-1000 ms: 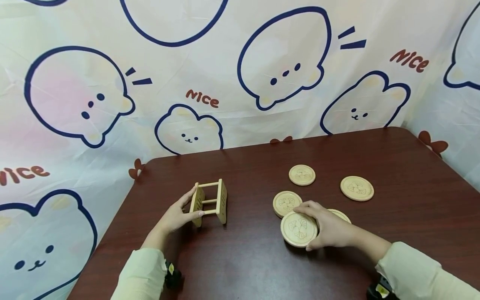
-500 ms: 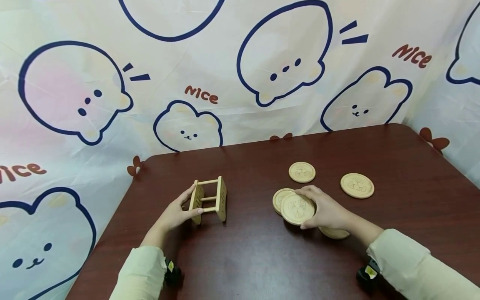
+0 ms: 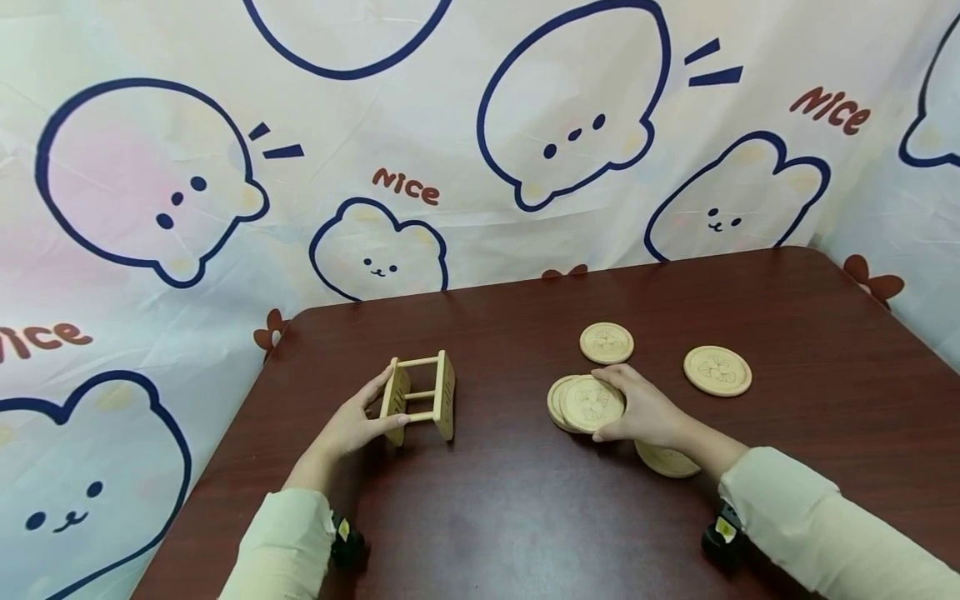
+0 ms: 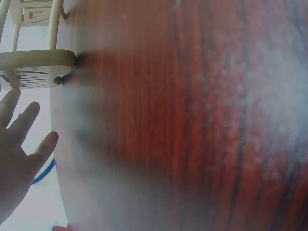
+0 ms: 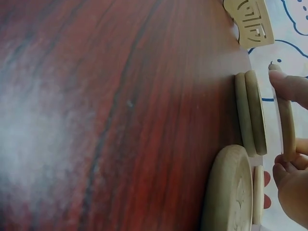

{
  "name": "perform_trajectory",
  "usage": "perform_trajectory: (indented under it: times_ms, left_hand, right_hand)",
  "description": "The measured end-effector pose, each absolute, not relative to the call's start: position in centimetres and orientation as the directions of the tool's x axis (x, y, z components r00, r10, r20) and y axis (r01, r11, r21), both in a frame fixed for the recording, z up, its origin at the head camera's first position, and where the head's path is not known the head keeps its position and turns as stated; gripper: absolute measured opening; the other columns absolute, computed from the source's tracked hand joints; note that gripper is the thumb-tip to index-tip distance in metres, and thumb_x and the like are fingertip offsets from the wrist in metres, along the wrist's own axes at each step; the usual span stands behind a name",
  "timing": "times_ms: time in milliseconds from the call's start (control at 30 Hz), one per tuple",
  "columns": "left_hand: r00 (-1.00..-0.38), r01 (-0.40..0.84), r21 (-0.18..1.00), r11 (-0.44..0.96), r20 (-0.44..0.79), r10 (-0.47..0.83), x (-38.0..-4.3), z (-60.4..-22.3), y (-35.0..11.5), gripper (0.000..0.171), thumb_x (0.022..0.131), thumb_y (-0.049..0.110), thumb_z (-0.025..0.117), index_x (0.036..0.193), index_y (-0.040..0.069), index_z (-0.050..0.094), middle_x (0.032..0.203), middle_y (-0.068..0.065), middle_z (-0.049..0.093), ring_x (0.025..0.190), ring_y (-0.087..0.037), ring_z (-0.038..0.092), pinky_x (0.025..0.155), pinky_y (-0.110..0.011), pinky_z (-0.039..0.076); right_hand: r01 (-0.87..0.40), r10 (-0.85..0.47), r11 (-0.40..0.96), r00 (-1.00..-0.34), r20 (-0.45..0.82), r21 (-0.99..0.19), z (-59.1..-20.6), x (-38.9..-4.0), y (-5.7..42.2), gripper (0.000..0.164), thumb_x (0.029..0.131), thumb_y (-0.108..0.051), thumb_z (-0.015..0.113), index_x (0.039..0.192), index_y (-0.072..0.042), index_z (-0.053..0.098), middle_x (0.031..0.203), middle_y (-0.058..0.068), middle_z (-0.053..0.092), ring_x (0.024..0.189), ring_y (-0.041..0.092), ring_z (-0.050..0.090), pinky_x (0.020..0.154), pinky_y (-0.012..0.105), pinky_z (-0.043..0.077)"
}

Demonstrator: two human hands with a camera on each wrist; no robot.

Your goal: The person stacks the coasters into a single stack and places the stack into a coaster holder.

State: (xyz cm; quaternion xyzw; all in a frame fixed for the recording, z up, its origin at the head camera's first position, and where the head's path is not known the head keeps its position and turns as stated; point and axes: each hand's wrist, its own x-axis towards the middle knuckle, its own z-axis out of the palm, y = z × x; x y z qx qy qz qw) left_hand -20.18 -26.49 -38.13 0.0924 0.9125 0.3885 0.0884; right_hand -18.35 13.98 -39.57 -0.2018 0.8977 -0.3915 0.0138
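R hand (image 3: pixel 645 410) is gripping a disc (image 3: pixel 592 404) just above the stack (image 5: pixel 246 115), well in from the table's (image 3: pixel 480 517) far edge; L hand (image 3: pixel 351 427) is pinching the rack (image 3: pixel 445 400) twd the left edge. Risk: disc's looking offset, so if R hand's letting go early, it's prob. landing skewed, nudging the stack.

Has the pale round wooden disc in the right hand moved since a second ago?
Yes: the disc has moved forward, nearer the far edge of the dark brown table.
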Motion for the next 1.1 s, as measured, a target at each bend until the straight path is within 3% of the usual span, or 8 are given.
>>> perform_trajectory:
  times_ms: [1100]
  left_hand:
    - [-0.967, 0.096, 0.752, 0.652, -0.086, 0.24, -20.2, -38.2, -26.6, 0.084, 0.072, 0.04, 0.067, 0.138, 0.029, 0.017, 0.139, -0.014, 0.021, 0.119, -0.034, 0.031, 0.089, -0.05, 0.031]
  right_hand:
    - [-0.327, -0.379, 0.599, -0.92, 0.101, -0.731, -40.3, -19.6, 12.9, 0.084, 0.059, -0.024, 0.079, 0.125, 0.008, 0.037, 0.12, 0.018, 0.04, 0.112, 0.034, 0.036, 0.09, 0.047, 0.03]
